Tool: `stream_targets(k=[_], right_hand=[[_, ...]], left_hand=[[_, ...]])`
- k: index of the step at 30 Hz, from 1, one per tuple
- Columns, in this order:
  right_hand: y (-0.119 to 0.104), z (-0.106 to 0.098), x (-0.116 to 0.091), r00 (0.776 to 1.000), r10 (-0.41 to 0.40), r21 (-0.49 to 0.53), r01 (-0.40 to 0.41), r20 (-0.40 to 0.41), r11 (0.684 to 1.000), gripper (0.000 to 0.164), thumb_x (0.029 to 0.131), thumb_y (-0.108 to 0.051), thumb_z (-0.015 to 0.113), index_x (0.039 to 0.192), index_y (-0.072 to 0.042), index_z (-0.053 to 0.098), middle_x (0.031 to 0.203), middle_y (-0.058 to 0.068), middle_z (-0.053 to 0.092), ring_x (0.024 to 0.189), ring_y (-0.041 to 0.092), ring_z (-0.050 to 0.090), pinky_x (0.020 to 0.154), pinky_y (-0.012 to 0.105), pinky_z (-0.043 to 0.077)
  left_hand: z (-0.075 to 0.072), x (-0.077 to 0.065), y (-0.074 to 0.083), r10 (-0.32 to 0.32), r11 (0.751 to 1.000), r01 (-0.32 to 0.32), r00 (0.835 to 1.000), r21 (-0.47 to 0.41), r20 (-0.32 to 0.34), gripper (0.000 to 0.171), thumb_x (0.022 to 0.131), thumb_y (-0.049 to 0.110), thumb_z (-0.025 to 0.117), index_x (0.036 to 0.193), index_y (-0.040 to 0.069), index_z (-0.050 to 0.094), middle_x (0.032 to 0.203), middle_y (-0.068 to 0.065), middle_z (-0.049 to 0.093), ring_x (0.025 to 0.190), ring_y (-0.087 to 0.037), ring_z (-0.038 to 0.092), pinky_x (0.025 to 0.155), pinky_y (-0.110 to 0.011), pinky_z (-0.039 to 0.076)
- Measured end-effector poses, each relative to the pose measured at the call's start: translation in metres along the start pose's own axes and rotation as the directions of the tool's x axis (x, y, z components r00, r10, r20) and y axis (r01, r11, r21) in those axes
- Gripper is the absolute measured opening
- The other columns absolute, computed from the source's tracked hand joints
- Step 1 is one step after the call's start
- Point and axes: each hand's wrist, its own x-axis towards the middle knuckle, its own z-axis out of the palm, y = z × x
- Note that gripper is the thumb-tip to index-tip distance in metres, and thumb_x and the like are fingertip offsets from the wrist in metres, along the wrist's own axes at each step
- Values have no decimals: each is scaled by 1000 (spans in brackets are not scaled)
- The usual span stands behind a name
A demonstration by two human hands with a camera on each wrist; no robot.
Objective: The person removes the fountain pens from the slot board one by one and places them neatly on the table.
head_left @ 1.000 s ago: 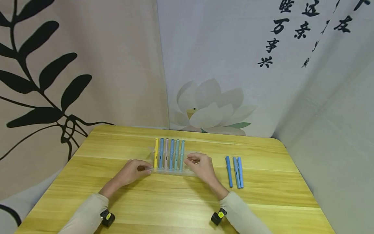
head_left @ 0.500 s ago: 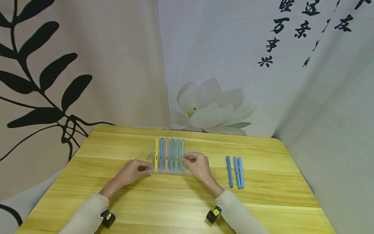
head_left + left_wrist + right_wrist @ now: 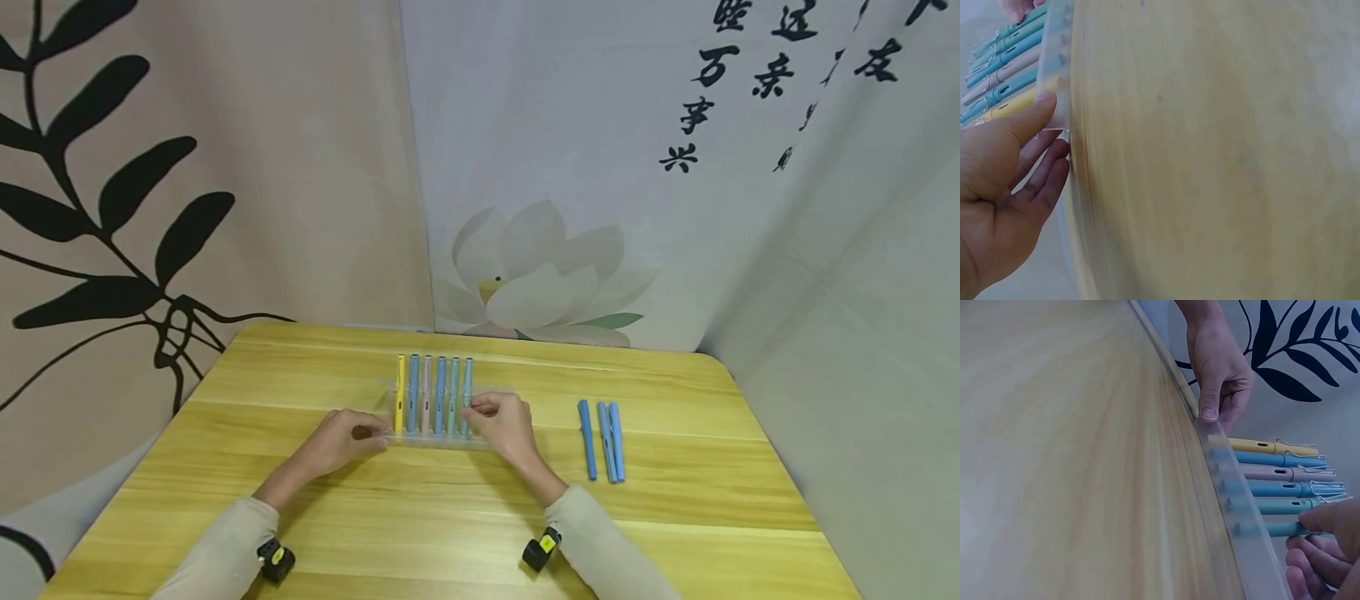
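The grip of the right hand pinches the rightmost teal pen, its end in the clear rack, apparently to control it; the left hand pinches the rack's near left corner, likely for steadiness. Five pens line up alongside. Three blue pens lie apart, rightward, on the worktop.

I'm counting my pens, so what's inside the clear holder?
Six pens, left to right: yellow, blue, pinkish, blue, two teal. The clear holder's wall blurs their lower ends. The right hand covers part of the last pen and much of the holder's right end.
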Motion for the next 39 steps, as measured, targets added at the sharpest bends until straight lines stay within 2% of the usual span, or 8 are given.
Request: stream_targets(k=[10, 21, 28, 39], right_hand=[[-2, -1, -1, 1000, 1, 3, -1, 0, 1000, 17, 91, -22, 79, 99, -7, 79, 93, 5, 77, 80, 14, 72, 69, 27, 60], [-12, -8, 4, 999, -40, 25, 40, -18, 999, 20, 94, -25, 76, 104, -8, 79, 93, 1, 77, 83, 13, 71, 75, 29, 60], [-23, -18, 2, 999, -35, 30, 36, -30, 999, 19, 94, -25, 76, 105, -10, 79, 92, 0, 77, 84, 13, 71, 78, 32, 60], [-21, -38, -7, 997, -45, 13, 46, -65, 999, 17, 93, -23, 78, 105, -12, 79, 92, -3, 77, 83, 11, 70, 78, 32, 59]], left_hand=[[1, 0, -1, -11, 1000, 11, 1000, 6, -3, 20, 93, 19, 76, 113, 13, 78, 106, 3, 77, 93, -9, 67, 81, -28, 56], [0, -1, 0, -10, 1000, 10, 1000, -1, 1, 20, 94, 20, 76, 113, 13, 78, 105, 2, 77, 92, -10, 67, 80, -27, 56], [-2, -1, 0, -8, 1000, 8, 1000, -8, 5, 20, 95, 21, 75, 113, 13, 78, 107, 1, 77, 94, -12, 67, 81, -29, 56], [0, 1, -2, -16, 1000, 16, 1000, -8, -6, 20, 94, 22, 76, 112, 13, 79, 108, 0, 77, 97, -14, 68, 83, -35, 57]])
